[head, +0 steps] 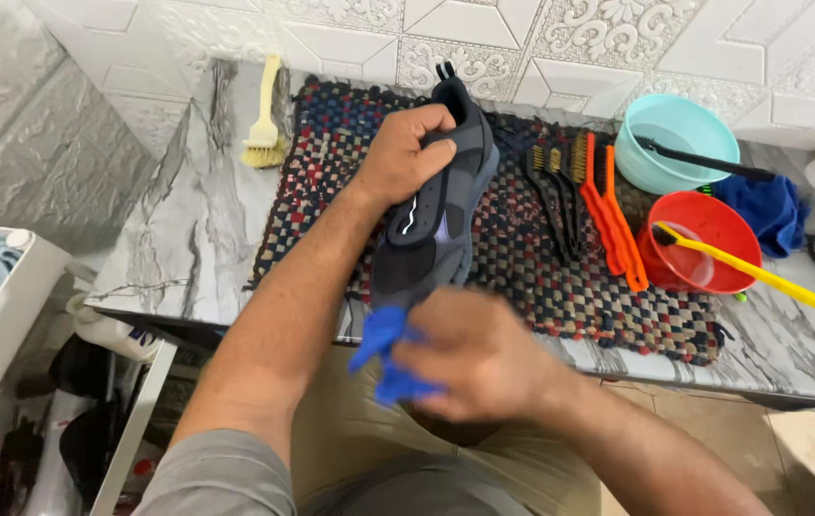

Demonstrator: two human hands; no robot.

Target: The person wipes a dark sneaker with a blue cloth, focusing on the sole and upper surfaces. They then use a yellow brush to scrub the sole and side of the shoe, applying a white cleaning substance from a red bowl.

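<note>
In the middle, the left hand point(405, 153) grips a dark shoe point(436, 205). Lower down, the right hand point(484, 355) squeezes a blue cloth point(383, 349).

Two bare forearms reach forward from short grey sleeves. The left hand point(405, 153) stretches farther out, fingers curled in a firm grip. The right hand point(479, 354) sits nearer the body, fist closed, blurred.

My 1 head camera looks steeply down, close over the marble counter point(187, 229), facing the tiled wall point(618, 38).
</note>
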